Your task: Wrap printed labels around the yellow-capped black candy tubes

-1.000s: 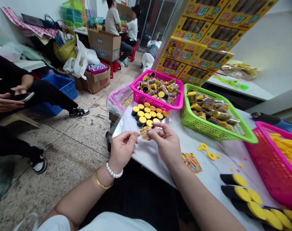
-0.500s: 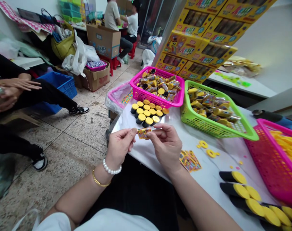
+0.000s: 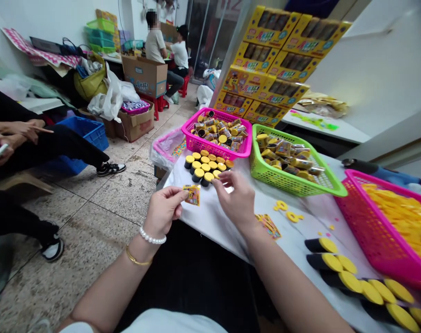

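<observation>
My left hand (image 3: 164, 209) pinches a small yellow-orange sticker (image 3: 192, 194) at the near edge of the white table (image 3: 224, 217). My right hand (image 3: 235, 200) has come off the sticker and reaches with spread fingers toward a cluster of small black tubs with yellow lids (image 3: 204, 167). It holds nothing. A small pile of the same stickers (image 3: 268, 224) lies just right of my right wrist.
A pink basket (image 3: 215, 132) and a green basket (image 3: 290, 162) hold labelled tubs; another pink basket (image 3: 387, 222) holds yellow parts. Black tubes with yellow caps (image 3: 342, 273) lie at the near right. Yellow cartons (image 3: 269, 64) are stacked behind. A seated person (image 3: 19, 134) is at left.
My right hand let go of the sticker and moved toward the black tubs. The left hand keeps the sticker, which now hangs a little lower.
</observation>
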`<state>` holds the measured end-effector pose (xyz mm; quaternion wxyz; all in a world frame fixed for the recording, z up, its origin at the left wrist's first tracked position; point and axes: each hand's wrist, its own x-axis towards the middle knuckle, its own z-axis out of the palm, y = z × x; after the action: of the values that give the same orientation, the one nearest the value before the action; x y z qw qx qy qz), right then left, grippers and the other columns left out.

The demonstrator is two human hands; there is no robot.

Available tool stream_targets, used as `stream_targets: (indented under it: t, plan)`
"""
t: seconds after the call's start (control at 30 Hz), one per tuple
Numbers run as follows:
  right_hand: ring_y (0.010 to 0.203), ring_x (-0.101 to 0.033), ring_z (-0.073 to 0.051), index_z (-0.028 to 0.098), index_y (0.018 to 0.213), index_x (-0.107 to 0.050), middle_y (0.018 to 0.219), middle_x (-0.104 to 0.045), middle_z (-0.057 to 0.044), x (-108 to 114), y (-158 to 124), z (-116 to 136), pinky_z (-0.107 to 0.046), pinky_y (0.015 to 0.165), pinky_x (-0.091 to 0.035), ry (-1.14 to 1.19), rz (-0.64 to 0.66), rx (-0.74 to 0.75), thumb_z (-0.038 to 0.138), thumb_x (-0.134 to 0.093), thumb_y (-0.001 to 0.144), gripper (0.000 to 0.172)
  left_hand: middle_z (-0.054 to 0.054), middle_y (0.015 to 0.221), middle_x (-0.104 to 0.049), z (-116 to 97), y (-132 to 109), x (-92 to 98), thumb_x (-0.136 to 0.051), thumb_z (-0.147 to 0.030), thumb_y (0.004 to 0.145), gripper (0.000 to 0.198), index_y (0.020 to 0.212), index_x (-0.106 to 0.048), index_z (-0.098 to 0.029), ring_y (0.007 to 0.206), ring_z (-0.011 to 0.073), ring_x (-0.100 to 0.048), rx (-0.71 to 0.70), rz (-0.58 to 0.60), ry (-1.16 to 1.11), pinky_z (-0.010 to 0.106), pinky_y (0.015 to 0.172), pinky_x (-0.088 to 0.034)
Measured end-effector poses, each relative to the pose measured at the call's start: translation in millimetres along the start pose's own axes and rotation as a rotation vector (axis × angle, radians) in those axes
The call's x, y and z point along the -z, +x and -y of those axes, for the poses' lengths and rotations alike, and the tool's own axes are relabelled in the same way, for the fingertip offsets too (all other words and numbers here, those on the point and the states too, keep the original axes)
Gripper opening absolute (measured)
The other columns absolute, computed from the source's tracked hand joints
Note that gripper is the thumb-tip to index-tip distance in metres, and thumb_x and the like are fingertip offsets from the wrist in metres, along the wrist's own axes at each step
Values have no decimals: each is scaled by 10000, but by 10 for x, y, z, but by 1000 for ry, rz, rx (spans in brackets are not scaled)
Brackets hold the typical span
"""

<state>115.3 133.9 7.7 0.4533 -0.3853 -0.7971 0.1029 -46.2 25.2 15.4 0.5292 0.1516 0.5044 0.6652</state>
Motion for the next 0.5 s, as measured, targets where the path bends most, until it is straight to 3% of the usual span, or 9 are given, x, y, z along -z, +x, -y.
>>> stream_targets:
  t: [0.1,0.2,0.3,0.5]
  plan:
    - [833,-622,-239,221,801,-572,920,-651,-76,-29,177,-206,-378,746,-514,-210,94,-53,196,-646,758,88,-85,358,-464,-1,8,4,-898,-342,560,395,686,-566,-169,274,44,-368,61,42,-11,144,315,-111]
    - [803,-594,-237,230,771,-532,856,-634,-63,-95,210,-305,-363,731,-480,-270,120,-87,152,-592,734,105,-63,423,-534,6,35,-14,-888,-303,591,360,732,-595,-148,286,31,-384,84,101,-35,140,319,-131]
    - [780,-589,-238,219,878,-567,837,-645,-58,-138,155,-306,-357,720,-466,-278,91,-83,177,-585,765,122,-45,505,-590,-7,72,-37,-900,-265,579,357,777,-643,-116,322,13,-400,94,124,-63,130,328,-153]
    - [853,-621,-257,201,1103,-678,950,-692,-92,-121,108,-319,-359,756,-471,-384,132,19,191,-614,817,293,-55,500,-558,-69,118,-62,-908,-263,583,351,753,-637,-119,349,23,-432,123,121,-78,126,332,-105]
